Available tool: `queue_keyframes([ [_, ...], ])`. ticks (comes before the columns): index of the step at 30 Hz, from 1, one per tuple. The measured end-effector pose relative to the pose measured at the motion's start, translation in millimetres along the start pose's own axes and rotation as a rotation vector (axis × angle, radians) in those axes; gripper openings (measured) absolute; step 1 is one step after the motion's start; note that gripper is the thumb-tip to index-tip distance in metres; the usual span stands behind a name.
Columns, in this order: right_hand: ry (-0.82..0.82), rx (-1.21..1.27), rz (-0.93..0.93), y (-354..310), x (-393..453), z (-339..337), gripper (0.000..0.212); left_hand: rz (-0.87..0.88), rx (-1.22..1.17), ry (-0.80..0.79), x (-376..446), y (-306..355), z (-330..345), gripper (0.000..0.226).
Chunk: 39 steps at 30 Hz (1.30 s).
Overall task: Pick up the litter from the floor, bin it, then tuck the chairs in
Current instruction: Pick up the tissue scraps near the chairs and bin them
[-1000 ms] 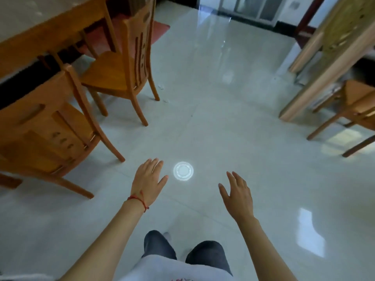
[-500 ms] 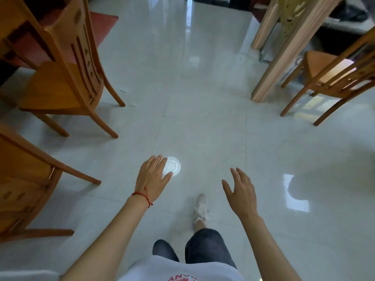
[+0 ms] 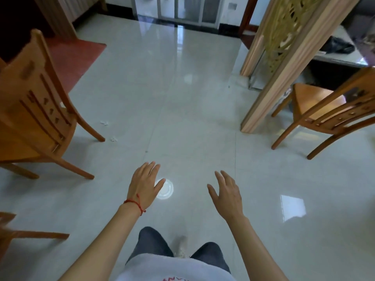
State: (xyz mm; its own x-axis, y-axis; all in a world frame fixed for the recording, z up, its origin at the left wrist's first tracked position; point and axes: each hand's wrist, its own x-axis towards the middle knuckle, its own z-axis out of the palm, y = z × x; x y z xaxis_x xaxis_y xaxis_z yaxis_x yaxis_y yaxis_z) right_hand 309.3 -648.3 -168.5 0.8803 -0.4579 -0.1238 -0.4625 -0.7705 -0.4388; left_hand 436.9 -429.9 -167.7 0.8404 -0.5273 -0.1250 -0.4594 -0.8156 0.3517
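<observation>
A round clear plastic lid (image 3: 166,189) lies flat on the glossy pale floor in front of me. My left hand (image 3: 144,185), with a red string at the wrist, is spread over the lid's left part and hides some of it; whether it touches the lid I cannot tell. My right hand (image 3: 226,194) hovers to the right of the lid, fingers apart, holding nothing. Small white scraps (image 3: 104,123) and more white scraps (image 3: 114,139) lie by the leg of a wooden chair (image 3: 38,110) at the left. A second wooden chair (image 3: 332,114) stands at the right.
A carved wooden screen (image 3: 284,57) stands upright at the right, its foot beside the right chair. Part of another chair (image 3: 12,234) shows at the lower left edge. A red mat (image 3: 75,55) lies at the back left, and a glass door (image 3: 178,9) closes the far end.
The view has shifted forward and to the right, so the left chairs slid leftward. My left hand has moved over the lid and now covers its left part. My right hand stays spread beside it.
</observation>
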Motion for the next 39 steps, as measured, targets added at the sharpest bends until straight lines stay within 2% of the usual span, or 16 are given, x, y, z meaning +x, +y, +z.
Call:
queue_keyframes([
  [15, -0.044, -0.017, 0.024, -11.1, 266.0, -26.9, 0.052, 0.025, -0.046, 0.006, 277.7, -6.9, -33.4, 0.078],
  [24, -0.055, -0.002, 0.016, -35.9, 415.6, -49.1, 0.053, 0.004, -0.025, 0.010, 420.1, -27.1, -66.9, 0.074],
  [28, -0.088, -0.009, -0.010, -34.5, 480.3, -52.3, 0.053, -0.044, -0.045, -0.015, 469.8, -29.4, -68.3, 0.073],
  [39, -0.174, -0.034, -0.178, -35.0, 686.8, -80.2, 0.053, -0.235, -0.073, 0.056, 619.9, -20.7, -79.1, 0.072],
])
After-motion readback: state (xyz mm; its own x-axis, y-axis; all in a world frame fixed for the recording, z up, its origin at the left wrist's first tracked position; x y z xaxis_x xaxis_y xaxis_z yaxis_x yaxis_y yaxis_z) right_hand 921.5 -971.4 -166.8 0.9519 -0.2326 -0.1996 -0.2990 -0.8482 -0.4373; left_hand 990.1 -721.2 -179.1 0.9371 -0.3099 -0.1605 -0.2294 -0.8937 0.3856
